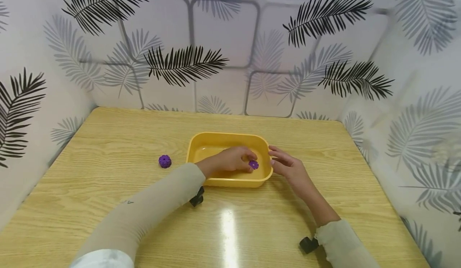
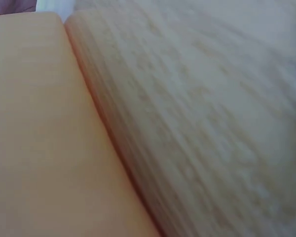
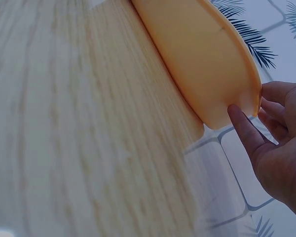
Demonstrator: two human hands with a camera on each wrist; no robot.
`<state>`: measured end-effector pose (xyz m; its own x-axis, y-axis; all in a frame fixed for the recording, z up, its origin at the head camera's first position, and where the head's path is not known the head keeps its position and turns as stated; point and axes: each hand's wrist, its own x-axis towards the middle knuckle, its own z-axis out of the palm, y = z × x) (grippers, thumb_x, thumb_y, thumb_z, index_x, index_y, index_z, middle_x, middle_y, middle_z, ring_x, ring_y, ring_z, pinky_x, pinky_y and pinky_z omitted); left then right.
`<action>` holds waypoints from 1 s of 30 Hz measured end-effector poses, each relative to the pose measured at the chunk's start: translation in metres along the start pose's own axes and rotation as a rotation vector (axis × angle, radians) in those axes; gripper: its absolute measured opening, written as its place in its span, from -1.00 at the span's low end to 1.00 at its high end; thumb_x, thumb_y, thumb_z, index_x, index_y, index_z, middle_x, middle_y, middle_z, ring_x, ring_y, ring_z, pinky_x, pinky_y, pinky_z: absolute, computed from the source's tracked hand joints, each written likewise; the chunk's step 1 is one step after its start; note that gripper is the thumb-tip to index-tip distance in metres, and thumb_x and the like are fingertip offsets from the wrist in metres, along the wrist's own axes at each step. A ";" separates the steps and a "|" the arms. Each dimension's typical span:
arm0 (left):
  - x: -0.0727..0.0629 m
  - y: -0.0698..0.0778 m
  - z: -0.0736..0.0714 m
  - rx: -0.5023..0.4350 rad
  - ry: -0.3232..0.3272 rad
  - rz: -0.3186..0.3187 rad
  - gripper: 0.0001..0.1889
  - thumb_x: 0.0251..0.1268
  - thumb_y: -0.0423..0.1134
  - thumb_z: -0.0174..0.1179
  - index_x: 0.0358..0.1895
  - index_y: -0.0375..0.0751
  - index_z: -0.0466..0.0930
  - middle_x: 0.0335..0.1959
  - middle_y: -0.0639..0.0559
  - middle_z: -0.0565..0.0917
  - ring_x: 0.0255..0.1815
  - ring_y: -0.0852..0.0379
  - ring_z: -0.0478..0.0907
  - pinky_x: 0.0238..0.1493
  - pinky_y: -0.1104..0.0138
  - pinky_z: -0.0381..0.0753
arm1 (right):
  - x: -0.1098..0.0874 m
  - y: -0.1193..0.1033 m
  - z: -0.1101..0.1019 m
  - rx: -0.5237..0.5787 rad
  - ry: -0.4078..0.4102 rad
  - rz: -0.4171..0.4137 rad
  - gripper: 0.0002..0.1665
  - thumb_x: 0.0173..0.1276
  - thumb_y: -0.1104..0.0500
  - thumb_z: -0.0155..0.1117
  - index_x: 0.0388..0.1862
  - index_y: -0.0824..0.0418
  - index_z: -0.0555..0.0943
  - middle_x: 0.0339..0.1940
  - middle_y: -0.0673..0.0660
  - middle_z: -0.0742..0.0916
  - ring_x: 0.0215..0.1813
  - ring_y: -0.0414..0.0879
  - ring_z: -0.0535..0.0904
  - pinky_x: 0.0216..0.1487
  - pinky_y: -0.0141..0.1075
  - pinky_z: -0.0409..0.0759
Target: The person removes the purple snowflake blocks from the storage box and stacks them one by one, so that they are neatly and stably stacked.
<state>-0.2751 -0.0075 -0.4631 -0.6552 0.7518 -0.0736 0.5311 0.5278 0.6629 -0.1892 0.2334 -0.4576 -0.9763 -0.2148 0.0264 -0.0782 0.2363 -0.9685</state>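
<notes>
A yellow plastic tray (image 1: pixel 230 182) stands on the table in the head view. My left hand (image 1: pixel 232 159) reaches into it, thumb and fingers parted around a small purple flower-shaped piece (image 1: pixel 253 164); whether they touch it is hard to tell. Outside the tray to the left sits a purple flower-shaped piece or stack (image 1: pixel 165 161). My right hand (image 1: pixel 289 170) rests against the tray's right end. In the right wrist view, the right hand (image 3: pixel 281 143) has its thumb on the tray's outer wall (image 3: pixel 202 64) and its fingers at the rim. The left wrist view hides the left hand.
The light wooden table (image 1: pixel 230 228) ends at a leaf-patterned wall covering (image 1: pixel 223 31) at the back and sides. Dark wrist-camera parts show below the left forearm (image 1: pixel 197 197) and beside the right sleeve (image 1: pixel 309 244).
</notes>
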 end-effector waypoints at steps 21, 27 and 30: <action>0.001 0.006 0.001 0.053 0.003 -0.009 -0.77 0.37 -0.13 0.32 0.03 0.01 0.59 -0.08 0.16 0.67 -0.02 0.20 0.55 0.14 0.26 0.51 | 0.000 0.002 -0.001 0.034 -0.017 -0.013 -0.40 0.51 -0.01 0.24 0.39 0.28 0.49 0.58 -0.02 0.37 0.42 0.13 0.46 0.12 -0.37 0.62; -0.003 0.007 -0.001 0.021 -0.015 -0.012 -0.64 0.40 -0.13 0.29 0.22 0.03 0.58 -0.03 0.11 0.71 0.05 0.17 0.60 0.21 0.22 0.52 | 0.000 0.001 -0.001 0.039 -0.023 -0.016 -0.39 0.51 -0.01 0.24 0.40 0.29 0.49 0.58 0.00 0.36 0.42 0.14 0.46 0.13 -0.37 0.62; -0.003 0.007 -0.001 0.012 -0.027 -0.022 -0.60 0.38 -0.14 0.31 0.25 -0.03 0.58 0.00 0.09 0.71 0.06 0.17 0.60 0.23 0.23 0.52 | 0.000 0.001 -0.001 0.041 -0.023 -0.013 -0.39 0.51 -0.01 0.24 0.40 0.28 0.49 0.58 0.00 0.36 0.42 0.13 0.46 0.13 -0.38 0.62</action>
<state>-0.2704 -0.0065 -0.4573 -0.6524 0.7501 -0.1080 0.5231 0.5489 0.6519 -0.1891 0.2341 -0.4583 -0.9704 -0.2390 0.0339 -0.0820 0.1945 -0.9775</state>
